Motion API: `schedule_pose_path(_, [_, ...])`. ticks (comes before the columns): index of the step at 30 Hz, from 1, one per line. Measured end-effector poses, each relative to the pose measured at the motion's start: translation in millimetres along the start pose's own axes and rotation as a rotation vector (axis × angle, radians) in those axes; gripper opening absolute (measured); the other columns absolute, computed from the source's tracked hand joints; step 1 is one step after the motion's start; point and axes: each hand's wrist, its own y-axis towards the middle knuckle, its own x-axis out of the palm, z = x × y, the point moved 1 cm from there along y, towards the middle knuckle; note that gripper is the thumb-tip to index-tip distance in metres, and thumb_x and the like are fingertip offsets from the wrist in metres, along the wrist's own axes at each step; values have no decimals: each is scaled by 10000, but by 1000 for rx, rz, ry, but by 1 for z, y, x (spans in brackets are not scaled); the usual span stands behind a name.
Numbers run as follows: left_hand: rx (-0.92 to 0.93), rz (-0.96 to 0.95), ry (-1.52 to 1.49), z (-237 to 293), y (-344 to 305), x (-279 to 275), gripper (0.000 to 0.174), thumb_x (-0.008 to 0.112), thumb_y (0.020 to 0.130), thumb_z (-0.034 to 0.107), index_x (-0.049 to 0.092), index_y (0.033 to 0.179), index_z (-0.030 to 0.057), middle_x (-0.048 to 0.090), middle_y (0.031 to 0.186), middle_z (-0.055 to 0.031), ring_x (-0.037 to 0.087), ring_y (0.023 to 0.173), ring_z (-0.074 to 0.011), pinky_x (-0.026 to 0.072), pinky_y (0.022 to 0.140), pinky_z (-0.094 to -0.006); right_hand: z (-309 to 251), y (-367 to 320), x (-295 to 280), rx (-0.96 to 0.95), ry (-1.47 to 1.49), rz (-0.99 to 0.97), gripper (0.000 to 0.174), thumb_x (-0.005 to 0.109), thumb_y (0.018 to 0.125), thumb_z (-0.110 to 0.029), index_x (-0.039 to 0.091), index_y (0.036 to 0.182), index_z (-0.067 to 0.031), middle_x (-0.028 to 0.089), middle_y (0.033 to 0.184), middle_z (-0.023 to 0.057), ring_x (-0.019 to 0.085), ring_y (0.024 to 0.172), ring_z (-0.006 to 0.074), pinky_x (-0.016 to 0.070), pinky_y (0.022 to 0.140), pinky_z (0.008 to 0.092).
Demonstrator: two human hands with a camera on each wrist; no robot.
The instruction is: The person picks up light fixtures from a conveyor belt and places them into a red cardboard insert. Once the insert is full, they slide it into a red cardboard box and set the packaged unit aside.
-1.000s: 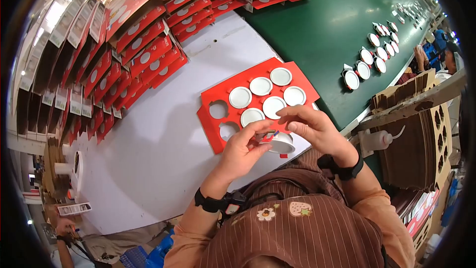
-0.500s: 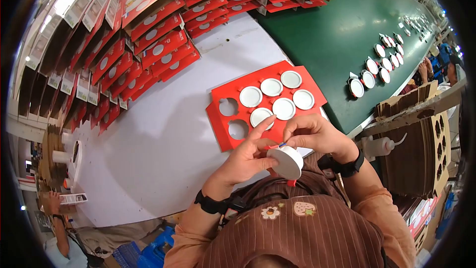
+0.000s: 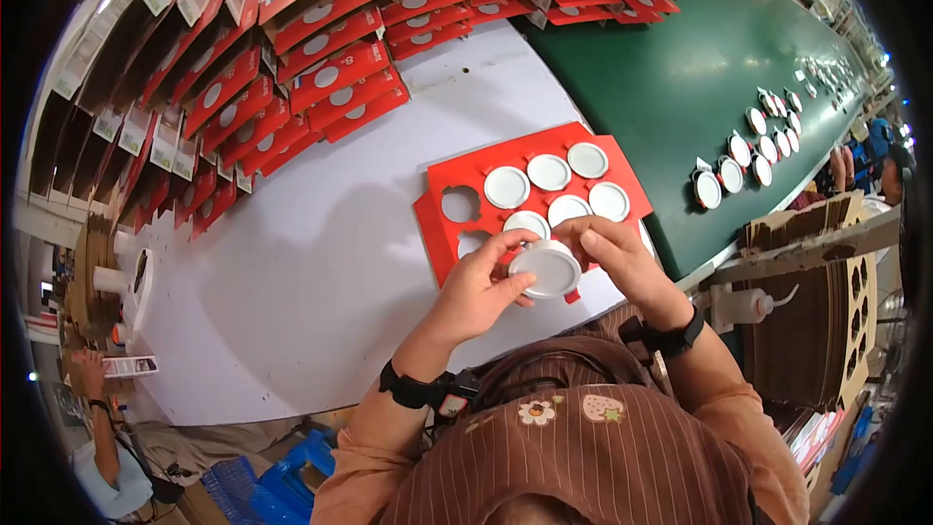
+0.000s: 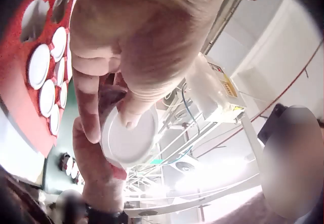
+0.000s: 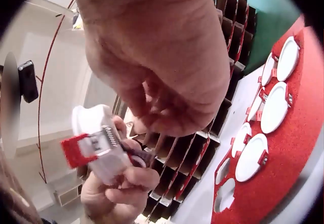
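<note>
A round white downlight (image 3: 549,270) is in my left hand (image 3: 476,297), its flat face turned up toward the head camera. The left thumb presses that face while the fingers hold it from behind. In the right wrist view, the white housing with its spring and red clip (image 5: 80,151) shows. My right hand (image 3: 622,262) is close beside the rim with bent fingers; I cannot tell whether they pinch anything. Just beyond both hands lies a red cardboard insert (image 3: 442,241) bearing several downlights (image 3: 507,187), with cut-out holes (image 3: 461,204) at its left end.
Tall stacks of red boxes (image 3: 340,68) line the back and left of the white table (image 3: 292,311). More downlights (image 3: 708,190) stand on the green table (image 3: 661,87) at right. A squeeze bottle (image 3: 743,303) and stacked brown cardboard (image 3: 797,360) are at right.
The downlight has turned so its face points up. The right fingers, which pinched near a small blue part at its back, now stand beside the rim. The head view has shifted slightly.
</note>
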Motion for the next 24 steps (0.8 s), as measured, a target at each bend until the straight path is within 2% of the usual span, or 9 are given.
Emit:
schedule_pose_path(2, [16,49,-7,-1,4,-5,416,571,894,-3,446,1287,51,578,1110,-80,604,924,-122,583,723,-272,8,0,13,-53,-45,2,315,632,908,-169,568,1160,9,599,918,18,542,800,75,457,681,238])
schedule_pose_path(4, [-73,98,-170,-8,10,-10,443,570,892,-8,427,1308,52,516,1209,-108,595,939,-131,583,697,-259,3,2,22,-103,-388,6,333,666,876,-145,560,1138,30,583,849,17,515,726,76,439,646,236])
schedule_pose_path(8, [-23,47,-47,-9,17,-39,571,618,862,4,375,1377,48,431,1305,-136,554,1061,-180,559,780,-292,24,27,16,-18,-355,79,288,655,882,-142,569,1092,36,577,817,18,511,707,77,439,634,233])
schedule_pose_path(10, [124,240,86,-9,24,-78,702,643,860,106,276,1457,65,357,1428,-153,412,1277,-270,448,985,-384,25,41,11,42,-356,107,299,644,888,-137,571,1108,51,591,816,30,529,721,79,443,629,240])
schedule_pose_path(12, [-88,558,267,-24,37,-127,784,665,848,191,224,1482,52,280,1493,-193,308,1356,-289,319,1078,-396,28,57,14,24,-231,165,323,641,889,-160,575,1125,50,609,816,51,554,711,94,453,618,257])
schedule_pose_path(14, [-165,623,339,-48,50,-152,723,630,868,266,284,1456,26,303,1480,-219,350,1340,-286,308,1087,-384,33,75,15,83,-269,160,330,637,889,-173,575,1126,49,618,813,66,570,706,110,461,617,266])
schedule_pose_path(18, [-333,513,314,-61,65,-169,588,576,882,320,448,1349,-14,514,1311,-178,498,1214,-257,390,1012,-344,36,107,24,191,-422,145,354,624,890,-205,570,1133,47,632,794,101,600,694,148,478,618,285])
schedule_pose_path(20, [-577,234,301,-61,66,-169,474,592,873,276,528,1250,-2,562,1215,-99,541,1129,-199,434,957,-335,41,114,26,184,-424,140,363,616,888,-214,570,1131,51,640,792,124,612,699,171,483,633,301])
schedule_pose_path(24, [-424,218,-4,-64,50,-151,351,639,845,233,598,1138,42,606,968,-44,585,933,-146,476,846,-321,43,114,29,209,-616,111,398,593,883,-236,559,1142,64,648,822,152,625,727,217,490,666,332])
